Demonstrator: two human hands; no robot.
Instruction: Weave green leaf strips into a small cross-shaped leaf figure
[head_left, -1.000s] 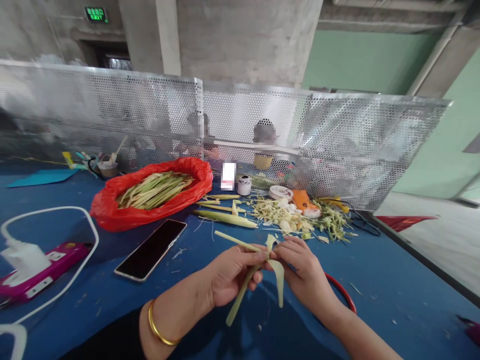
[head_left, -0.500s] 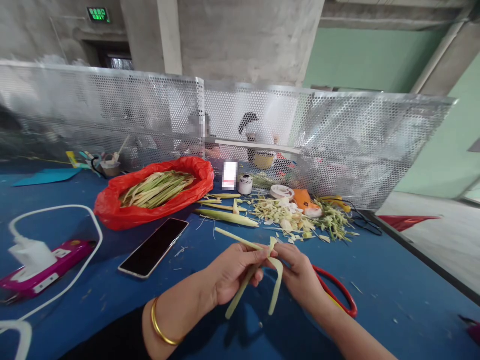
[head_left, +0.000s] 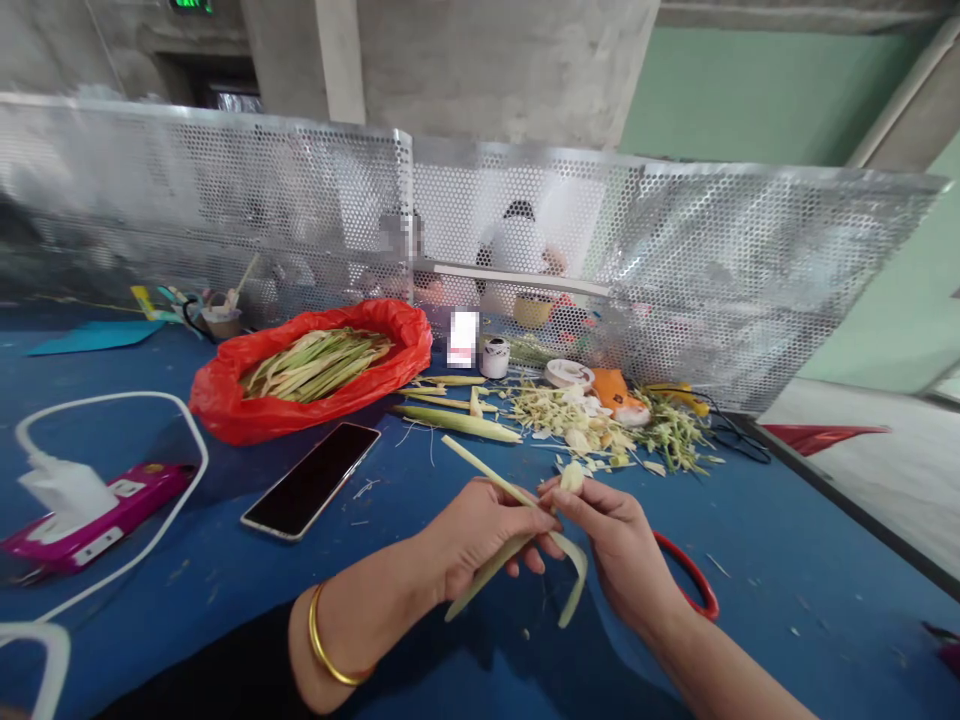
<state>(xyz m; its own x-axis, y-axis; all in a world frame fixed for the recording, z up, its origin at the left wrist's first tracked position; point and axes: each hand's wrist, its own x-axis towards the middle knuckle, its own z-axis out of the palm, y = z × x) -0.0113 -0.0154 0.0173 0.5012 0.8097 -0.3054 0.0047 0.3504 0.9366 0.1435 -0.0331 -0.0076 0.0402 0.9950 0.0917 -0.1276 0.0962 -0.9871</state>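
Perforated metal screen crosses the far side of the blue table, probably to divide workplaces; its holes break up the figures behind. A red bag gapes open, which leaves its leaf strips easy to reach. Over the near tabletop, the left hand pinches pale green strips where they bunch, presumably to steady them. The right hand grasps a small pale piece between thumb and fingers; it may join the strips, but fingers cover that spot.
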